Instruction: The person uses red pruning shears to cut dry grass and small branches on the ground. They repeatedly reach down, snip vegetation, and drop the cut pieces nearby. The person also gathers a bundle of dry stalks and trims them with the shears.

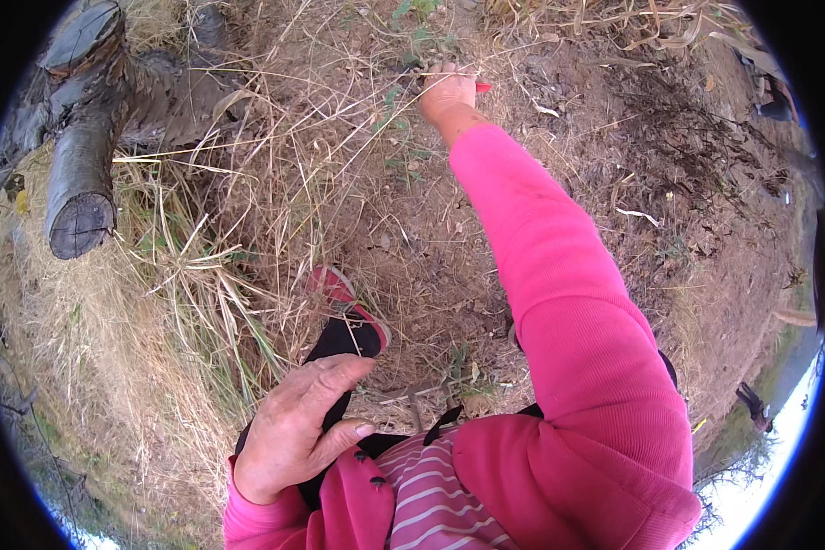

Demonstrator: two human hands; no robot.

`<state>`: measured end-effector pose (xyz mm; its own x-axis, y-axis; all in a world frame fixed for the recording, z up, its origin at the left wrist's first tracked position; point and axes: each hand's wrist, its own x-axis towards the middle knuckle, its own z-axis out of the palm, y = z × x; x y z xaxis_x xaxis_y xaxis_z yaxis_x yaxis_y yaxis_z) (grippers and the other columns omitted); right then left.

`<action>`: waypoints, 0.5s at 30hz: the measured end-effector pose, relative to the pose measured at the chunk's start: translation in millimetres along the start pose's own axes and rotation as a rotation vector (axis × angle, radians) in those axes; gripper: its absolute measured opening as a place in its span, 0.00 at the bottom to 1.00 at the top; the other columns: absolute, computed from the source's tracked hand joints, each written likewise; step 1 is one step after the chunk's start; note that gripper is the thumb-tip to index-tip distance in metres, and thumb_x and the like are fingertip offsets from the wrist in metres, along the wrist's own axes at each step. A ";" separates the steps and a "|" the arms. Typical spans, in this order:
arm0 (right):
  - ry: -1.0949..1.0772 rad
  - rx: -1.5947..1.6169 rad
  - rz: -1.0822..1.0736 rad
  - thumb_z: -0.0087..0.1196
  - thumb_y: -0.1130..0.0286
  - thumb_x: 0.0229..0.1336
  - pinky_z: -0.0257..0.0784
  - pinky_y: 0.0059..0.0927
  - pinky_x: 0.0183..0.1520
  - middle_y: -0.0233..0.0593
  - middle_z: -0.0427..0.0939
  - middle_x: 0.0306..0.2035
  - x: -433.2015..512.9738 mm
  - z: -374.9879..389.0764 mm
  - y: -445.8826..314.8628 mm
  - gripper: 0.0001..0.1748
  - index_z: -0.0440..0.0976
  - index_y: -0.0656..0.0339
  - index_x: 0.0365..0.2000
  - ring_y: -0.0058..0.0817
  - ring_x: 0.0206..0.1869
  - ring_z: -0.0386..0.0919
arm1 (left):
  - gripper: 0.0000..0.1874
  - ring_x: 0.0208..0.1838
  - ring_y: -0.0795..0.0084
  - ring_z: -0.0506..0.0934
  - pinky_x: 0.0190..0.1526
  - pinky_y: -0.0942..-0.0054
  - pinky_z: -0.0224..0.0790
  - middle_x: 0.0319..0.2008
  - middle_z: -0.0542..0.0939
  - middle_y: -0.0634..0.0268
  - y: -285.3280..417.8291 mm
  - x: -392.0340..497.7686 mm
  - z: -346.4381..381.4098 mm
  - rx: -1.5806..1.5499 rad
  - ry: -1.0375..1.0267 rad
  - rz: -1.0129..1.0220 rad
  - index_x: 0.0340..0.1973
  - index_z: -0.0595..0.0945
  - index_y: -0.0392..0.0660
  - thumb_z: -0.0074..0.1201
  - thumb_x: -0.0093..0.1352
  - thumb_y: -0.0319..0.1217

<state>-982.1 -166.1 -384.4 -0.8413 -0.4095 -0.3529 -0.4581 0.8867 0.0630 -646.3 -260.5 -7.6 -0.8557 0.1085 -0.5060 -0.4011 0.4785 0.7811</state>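
Observation:
My right hand is stretched far forward, low over the dirt, and closed around a tool with a red handle. Only a short end of the red handle sticks out on the right of the fist; the tool's working part is mostly hidden, so its kind is unclear. Small green weeds grow just beside that hand. My left hand hovers near my bent leg with nothing in it, the thumb held apart from the fingers. Below it, my red shoe stands among dry stalks.
A sawn tree trunk with cut limb ends stands at the upper left. Dry grass tufts fill the left side. Dark dried brush lies on the soil at right. A distant person shows near the right rim.

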 end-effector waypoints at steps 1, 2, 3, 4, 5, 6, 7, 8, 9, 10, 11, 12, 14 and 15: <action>0.019 -0.022 0.003 0.49 0.62 0.70 0.65 0.52 0.66 0.46 0.77 0.62 6.5 7.1 -6.2 0.24 0.74 0.59 0.62 0.43 0.65 0.73 | 0.32 0.48 0.54 0.83 0.55 0.60 0.76 0.52 0.83 0.50 -1.1 0.2 -2.1 -0.014 -0.026 0.015 0.61 0.79 0.36 0.68 0.67 0.41; 0.012 0.028 0.032 0.48 0.61 0.71 0.65 0.50 0.67 0.46 0.76 0.62 14.7 12.9 -11.4 0.25 0.73 0.60 0.62 0.42 0.65 0.73 | 0.32 0.48 0.54 0.84 0.55 0.60 0.76 0.53 0.83 0.50 -2.0 0.5 -3.2 -0.038 -0.035 0.028 0.61 0.79 0.36 0.68 0.68 0.42; 0.022 0.033 0.033 0.49 0.60 0.71 0.65 0.49 0.67 0.46 0.76 0.62 21.0 19.1 -15.4 0.25 0.74 0.60 0.62 0.43 0.65 0.73 | 0.32 0.48 0.54 0.84 0.54 0.60 0.76 0.53 0.83 0.50 -3.1 1.5 -3.2 -0.063 -0.046 0.039 0.61 0.79 0.36 0.68 0.68 0.43; 0.030 0.046 0.033 0.49 0.60 0.71 0.66 0.48 0.67 0.46 0.76 0.62 25.2 24.8 -18.7 0.25 0.74 0.60 0.62 0.43 0.64 0.73 | 0.32 0.48 0.54 0.84 0.54 0.60 0.77 0.53 0.83 0.50 -4.5 3.2 -3.2 -0.078 -0.052 0.042 0.61 0.79 0.36 0.68 0.68 0.44; 0.059 0.049 0.037 0.49 0.59 0.70 0.67 0.47 0.66 0.46 0.77 0.60 27.5 29.6 -21.2 0.24 0.75 0.60 0.60 0.42 0.64 0.75 | 0.33 0.48 0.55 0.84 0.54 0.60 0.77 0.53 0.83 0.50 -5.4 5.2 -3.5 -0.090 -0.059 0.048 0.61 0.79 0.35 0.68 0.68 0.44; 0.062 0.037 0.039 0.50 0.59 0.70 0.69 0.45 0.65 0.46 0.79 0.59 30.5 32.0 -23.3 0.23 0.76 0.60 0.59 0.41 0.63 0.76 | 0.33 0.48 0.55 0.84 0.54 0.60 0.77 0.53 0.83 0.50 -5.8 7.3 -3.8 -0.100 -0.066 0.057 0.62 0.79 0.35 0.68 0.68 0.45; 0.028 0.034 0.029 0.50 0.58 0.70 0.71 0.43 0.63 0.46 0.80 0.58 32.8 32.6 -24.5 0.23 0.77 0.60 0.57 0.41 0.62 0.77 | 0.33 0.48 0.55 0.84 0.54 0.60 0.77 0.53 0.83 0.50 -5.7 9.4 -3.3 -0.103 -0.068 0.046 0.62 0.79 0.35 0.68 0.68 0.45; 0.005 0.037 0.009 0.50 0.58 0.70 0.73 0.43 0.62 0.47 0.81 0.57 34.4 31.0 -25.0 0.22 0.77 0.60 0.56 0.40 0.61 0.79 | 0.33 0.48 0.55 0.84 0.54 0.60 0.77 0.53 0.83 0.49 -5.5 11.6 -2.6 -0.105 -0.068 0.037 0.62 0.79 0.35 0.68 0.68 0.45; -0.014 0.072 -0.043 0.50 0.58 0.70 0.75 0.43 0.60 0.47 0.83 0.54 34.8 27.8 -22.1 0.21 0.78 0.61 0.55 0.40 0.60 0.81 | 0.33 0.48 0.55 0.84 0.54 0.60 0.77 0.53 0.83 0.49 -4.8 12.7 -3.2 -0.107 -0.067 0.028 0.62 0.79 0.35 0.68 0.68 0.45; -0.036 0.225 -0.007 0.51 0.59 0.70 0.76 0.43 0.59 0.47 0.85 0.52 34.4 22.8 -18.8 0.21 0.78 0.62 0.54 0.41 0.58 0.83 | 0.34 0.48 0.55 0.84 0.54 0.60 0.77 0.53 0.83 0.49 -3.8 12.8 -4.4 -0.104 -0.074 0.025 0.62 0.79 0.35 0.68 0.68 0.45; -0.024 0.258 0.011 0.51 0.59 0.70 0.78 0.44 0.57 0.47 0.87 0.50 33.7 16.2 -15.1 0.21 0.78 0.63 0.53 0.42 0.56 0.85 | 0.34 0.48 0.55 0.84 0.54 0.60 0.77 0.53 0.83 0.49 -3.0 12.5 -5.2 -0.104 -0.078 0.023 0.62 0.79 0.34 0.69 0.68 0.45; -0.019 0.302 0.011 0.53 0.58 0.70 0.78 0.45 0.57 0.47 0.87 0.50 27.5 11.3 -7.4 0.21 0.77 0.64 0.53 0.44 0.55 0.85 | 0.34 0.49 0.55 0.84 0.54 0.60 0.76 0.53 0.83 0.49 -2.4 12.0 -5.4 -0.100 -0.085 0.021 0.62 0.79 0.34 0.69 0.68 0.44; -0.090 0.345 0.010 0.59 0.52 0.66 0.79 0.49 0.57 0.51 0.86 0.50 6.8 3.0 12.4 0.30 0.74 0.66 0.56 0.47 0.56 0.85 | 0.33 0.49 0.55 0.83 0.55 0.60 0.76 0.52 0.83 0.49 -3.0 10.9 -6.0 -0.133 -0.067 0.030 0.62 0.79 0.34 0.69 0.68 0.44; -0.125 0.370 0.005 0.61 0.50 0.64 0.78 0.49 0.58 0.52 0.85 0.52 -4.6 -1.3 22.5 0.32 0.73 0.66 0.57 0.47 0.58 0.83 | 0.33 0.49 0.54 0.83 0.55 0.60 0.76 0.52 0.83 0.50 -3.3 10.0 -6.6 -0.140 -0.059 0.034 0.62 0.79 0.34 0.69 0.68 0.43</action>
<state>-988.9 -144.5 -380.1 -0.7913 -0.3959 -0.4659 -0.3002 0.9155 -0.2680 -655.7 -266.8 -12.8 -0.8507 0.1752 -0.4955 -0.4172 0.3482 0.8394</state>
